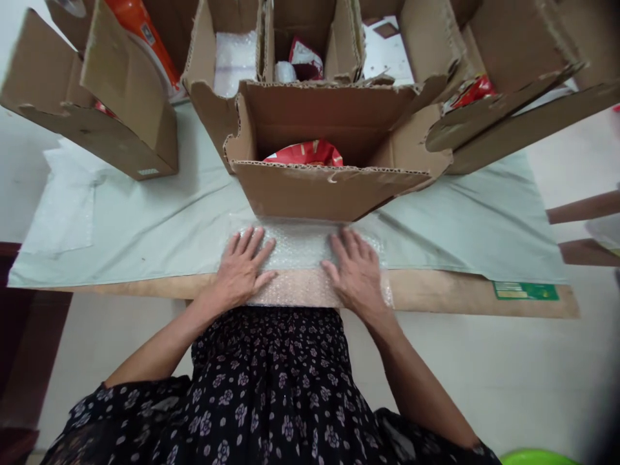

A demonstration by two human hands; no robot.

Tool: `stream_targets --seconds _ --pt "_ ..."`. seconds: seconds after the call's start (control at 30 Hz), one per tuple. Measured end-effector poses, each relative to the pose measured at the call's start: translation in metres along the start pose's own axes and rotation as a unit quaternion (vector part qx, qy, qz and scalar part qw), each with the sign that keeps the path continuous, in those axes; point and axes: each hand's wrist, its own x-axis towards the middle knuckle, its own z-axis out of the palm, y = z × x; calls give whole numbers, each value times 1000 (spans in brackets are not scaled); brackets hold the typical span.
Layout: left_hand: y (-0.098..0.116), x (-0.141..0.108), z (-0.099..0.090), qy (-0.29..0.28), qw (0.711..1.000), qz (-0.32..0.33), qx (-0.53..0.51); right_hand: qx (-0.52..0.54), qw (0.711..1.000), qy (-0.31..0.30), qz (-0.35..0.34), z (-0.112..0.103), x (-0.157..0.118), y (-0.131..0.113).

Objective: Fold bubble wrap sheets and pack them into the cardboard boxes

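Note:
A clear sheet of bubble wrap lies flat at the table's front edge, over the green cloth and the bare wood. My left hand rests on its left part with the fingers spread. On the right part, my right hand lies palm down, fingers apart. Neither hand grips anything. Just behind the wrap stands an open cardboard box with a red packet inside.
Several cardboard boxes stand along the back, one holding folded bubble wrap. At the left are another box and loose bubble wrap. A green card is at the right front edge.

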Motion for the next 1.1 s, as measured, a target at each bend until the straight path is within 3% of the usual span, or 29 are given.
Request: stream_targets --seconds 0.1,0.2,0.27,0.37,0.43,0.57,0.73,0.9,1.1 --pt "-18 -25 -11 44 996 -81 18 -29 994 58 94 -8 -27 46" --pt "-13 -37 -17 84 989 -115 27 -52 984 112 128 -17 -46 52" --pt "-1 -33 -14 83 993 -83 21 -46 988 112 95 -16 -48 31" --pt "14 -19 -6 31 999 -2 33 -18 999 33 -22 -11 -38 -3" --pt "13 -16 -4 -2 998 20 57 -18 998 -10 -63 -11 -36 -7" --pt "-4 -36 -16 -10 996 5 85 -29 999 1 -34 -29 -59 29" --pt "-6 -66 -25 -32 993 91 73 -5 992 -28 -120 -49 -95 55" --pt "-7 -71 -25 -35 989 111 88 1 991 -24 -130 -48 -91 59" --pt "-22 -75 -30 -8 989 145 33 91 987 17 -131 -50 -82 71"
